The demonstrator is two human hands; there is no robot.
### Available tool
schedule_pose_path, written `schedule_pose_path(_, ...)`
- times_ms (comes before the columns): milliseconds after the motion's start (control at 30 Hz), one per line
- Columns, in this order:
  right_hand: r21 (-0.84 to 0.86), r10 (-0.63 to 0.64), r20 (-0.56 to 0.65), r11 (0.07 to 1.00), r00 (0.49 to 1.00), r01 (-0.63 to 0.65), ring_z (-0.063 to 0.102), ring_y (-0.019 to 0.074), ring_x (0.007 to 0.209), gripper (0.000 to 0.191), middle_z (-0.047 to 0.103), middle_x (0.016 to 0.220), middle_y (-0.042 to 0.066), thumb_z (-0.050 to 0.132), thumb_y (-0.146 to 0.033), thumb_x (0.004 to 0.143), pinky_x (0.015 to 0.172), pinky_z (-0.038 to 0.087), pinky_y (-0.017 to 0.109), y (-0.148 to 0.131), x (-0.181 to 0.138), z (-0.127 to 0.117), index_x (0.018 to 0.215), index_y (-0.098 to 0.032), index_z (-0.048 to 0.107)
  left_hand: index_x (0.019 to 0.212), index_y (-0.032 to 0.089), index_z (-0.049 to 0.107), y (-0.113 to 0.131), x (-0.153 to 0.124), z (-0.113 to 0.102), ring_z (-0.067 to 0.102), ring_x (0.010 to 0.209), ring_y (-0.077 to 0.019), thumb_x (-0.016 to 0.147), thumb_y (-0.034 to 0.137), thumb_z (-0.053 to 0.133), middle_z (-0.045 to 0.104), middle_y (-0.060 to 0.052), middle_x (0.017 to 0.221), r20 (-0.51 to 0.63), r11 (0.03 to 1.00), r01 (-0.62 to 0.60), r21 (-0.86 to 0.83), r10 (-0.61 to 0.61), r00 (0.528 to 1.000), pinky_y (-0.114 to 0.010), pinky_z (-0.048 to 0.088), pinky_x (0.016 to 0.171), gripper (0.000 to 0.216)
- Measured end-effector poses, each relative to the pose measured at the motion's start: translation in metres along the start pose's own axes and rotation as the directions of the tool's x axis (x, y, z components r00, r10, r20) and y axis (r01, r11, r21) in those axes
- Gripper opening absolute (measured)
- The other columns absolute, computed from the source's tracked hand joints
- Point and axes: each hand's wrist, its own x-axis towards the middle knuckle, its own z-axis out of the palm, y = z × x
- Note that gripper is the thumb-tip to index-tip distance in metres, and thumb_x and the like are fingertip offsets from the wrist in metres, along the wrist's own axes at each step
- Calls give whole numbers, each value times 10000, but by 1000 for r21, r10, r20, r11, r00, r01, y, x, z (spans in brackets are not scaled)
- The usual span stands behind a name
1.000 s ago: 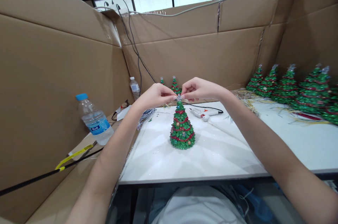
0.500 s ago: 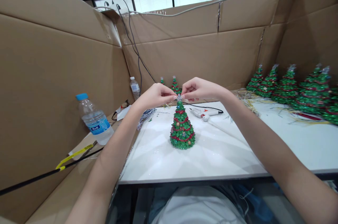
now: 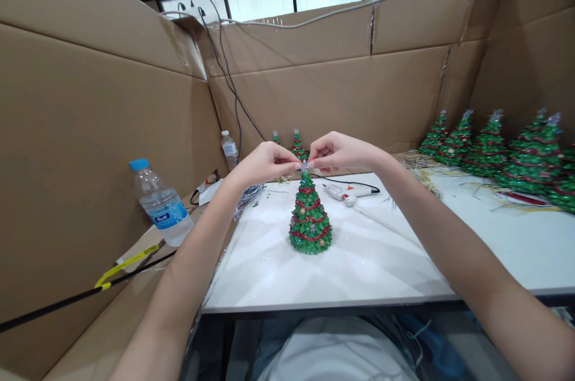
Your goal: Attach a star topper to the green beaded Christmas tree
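Observation:
A small green Christmas tree figurine [image 3: 311, 219] with red garlands and little ornaments stands upright on the white table [image 3: 359, 273]. On its tip sits a clear star topper [image 3: 305, 166]. My left hand [image 3: 268, 162] pinches the star from the left with thumb and fingertips. From the right, my right hand [image 3: 335, 151] grips the star's other side in the same way. Behind the tree, to the right, lies a white glue gun [image 3: 348, 193] with its cord.
Several finished-looking trees [image 3: 487, 144] line the right back, with loose wires [image 3: 426, 180] near them. At left stand a water bottle [image 3: 162, 204] and a smaller bottle [image 3: 230, 149]. A black cable with a yellow tag [image 3: 130, 262] crosses the lower left. Cardboard walls [image 3: 314, 90] enclose the table.

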Motion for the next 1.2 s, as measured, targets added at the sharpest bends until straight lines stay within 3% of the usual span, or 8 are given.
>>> schedule_pose_path(1200, 11, -5, 1, 1000, 1000, 5, 520, 86, 524, 126, 587, 574, -30, 644, -283, 748, 498, 414, 218, 1, 0, -1, 723, -163, 617, 843, 76, 770, -1, 0, 0, 428, 543, -81, 801, 357, 607, 599, -30, 601, 3, 1000, 9, 8, -9, 1000, -187, 329, 482, 328)
